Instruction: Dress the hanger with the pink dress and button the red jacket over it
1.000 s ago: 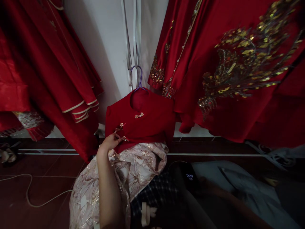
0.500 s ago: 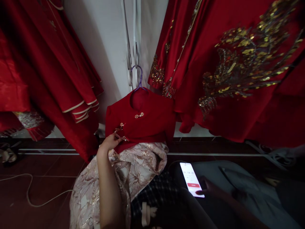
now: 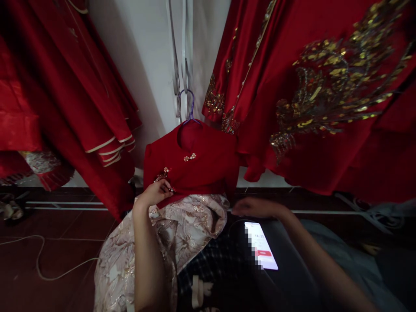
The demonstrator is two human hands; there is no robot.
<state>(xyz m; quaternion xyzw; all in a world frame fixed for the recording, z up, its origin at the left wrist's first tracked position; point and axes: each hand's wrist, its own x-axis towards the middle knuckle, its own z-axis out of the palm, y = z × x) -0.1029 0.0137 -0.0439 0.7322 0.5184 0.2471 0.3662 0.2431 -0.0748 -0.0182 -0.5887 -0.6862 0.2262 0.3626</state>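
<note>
A white cable [image 3: 39,264] trails across the floor [image 3: 65,225] at left. The left hand [image 3: 155,193] pinches a beaded clasp [image 3: 169,189] at the lower edge of the small red top [image 3: 201,167], which hangs on a purple hanger [image 3: 190,108] above the brocade skirt [image 3: 185,229]. A hard tug could snap beads or slip the top off. The right hand [image 3: 255,207], open and empty, hovers just beyond the lit phone [image 3: 261,245]; its writing is blurred, unreadable

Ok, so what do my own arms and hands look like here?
Both forearms are bare, no sleeve showing on either. The left hand and right hand wear no gloves; no watch, bracelet or ring is visible, though the light is dim.
</note>
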